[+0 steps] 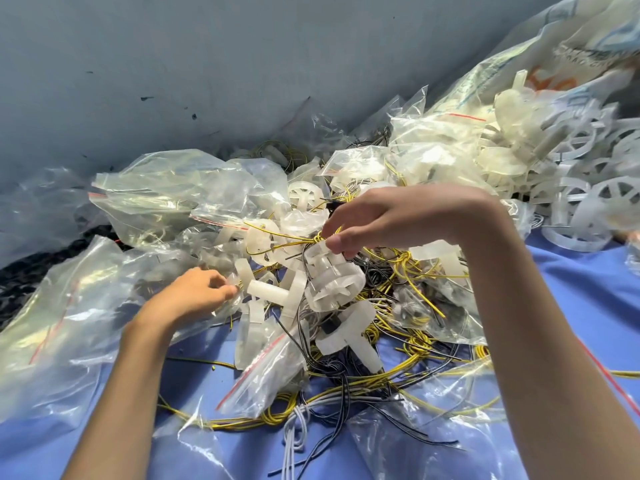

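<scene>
A heap of white plastic parts, yellow and black wires and clear zip bags covers the blue table (588, 289). My right hand (398, 216) reaches into the heap's middle and pinches a bundle of yellow wires (311, 239) just above a white slotted plastic part (334, 277). My left hand (194, 294) lies lower left, its fingertips pinching the edge of a clear bag (235, 289) next to a white T-shaped plastic piece (268, 292). Parts under the bags are hidden.
Crumpled clear zip bags (156, 192) with red strips pile at left and back. White spoked plastic wheels (588, 195) heap at right beside a large printed sack (519, 64). A grey wall (207, 64) stands behind. Loose yellow, black and white wires (329, 403) sprawl near me.
</scene>
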Motion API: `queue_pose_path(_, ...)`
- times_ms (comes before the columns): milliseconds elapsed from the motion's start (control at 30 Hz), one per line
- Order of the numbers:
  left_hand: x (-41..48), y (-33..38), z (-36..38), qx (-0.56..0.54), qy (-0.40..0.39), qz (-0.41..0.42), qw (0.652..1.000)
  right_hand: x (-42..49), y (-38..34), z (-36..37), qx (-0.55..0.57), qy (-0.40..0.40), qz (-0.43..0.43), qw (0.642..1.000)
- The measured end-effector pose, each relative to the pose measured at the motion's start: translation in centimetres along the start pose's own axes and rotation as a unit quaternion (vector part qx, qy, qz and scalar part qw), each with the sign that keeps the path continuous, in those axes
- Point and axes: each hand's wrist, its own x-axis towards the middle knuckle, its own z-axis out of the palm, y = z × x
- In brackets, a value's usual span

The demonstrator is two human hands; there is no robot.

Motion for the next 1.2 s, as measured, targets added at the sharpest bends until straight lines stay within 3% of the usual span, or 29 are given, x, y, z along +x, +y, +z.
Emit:
queue_pose_path(133,-0.1,0.0,0.1,0.021,0.062,-0.005,0.998,0.1,-0.2,0.2,0.002,-0.009,-0.004,1.000)
queue_pose_path(333,-0.8,0.1,-1.0,-0.036,0.135,0.003,0.990,0.3,-0.4,0.3,-0.012,-0.020,-0.004,1.000)
queue_pose_path(500,-3.3,3.5,-4.0,-0.068,0.290,0.032,0.954,0.5,-0.5,0.3,0.009,0.027,-0.033,0.999)
queue_pose_path(567,-5.1,5.2,-5.3,-0.146,0.325,0.083,0.931,0.7,-0.5,0.3,0.025,0.048,-0.044,0.998)
queue_pose_path(667,-8.5,7.2,-6.8,-0.297,0.242,0.239,0.892,1.1,-0.4,0.4,0.069,0.081,-0.065,0.992)
queue_pose_path(800,-11.5,8.5,-7.2,-0.302,0.051,0.398,0.865,1.2,-0.8,0.5,0.085,0.139,-0.139,0.977)
queue_pose_path(867,-12.0,8.7,-7.1,-0.277,0.023,0.413,0.867,1.0,-1.0,0.5,0.090,0.160,-0.155,0.971)
queue_pose_path(967,-11.4,8.5,-7.1,-0.247,0.053,0.391,0.885,0.8,-1.2,0.6,0.106,0.199,-0.160,0.961)
queue_pose_path(1067,-9.8,8.1,-7.2,-0.286,0.058,0.314,0.903,1.0,-1.4,0.5,0.154,0.255,-0.176,0.938)
queue_pose_path(1200,-9.5,7.1,-6.9,-0.333,0.003,0.328,0.884,1.4,-1.5,0.0,0.237,0.343,-0.129,0.900)
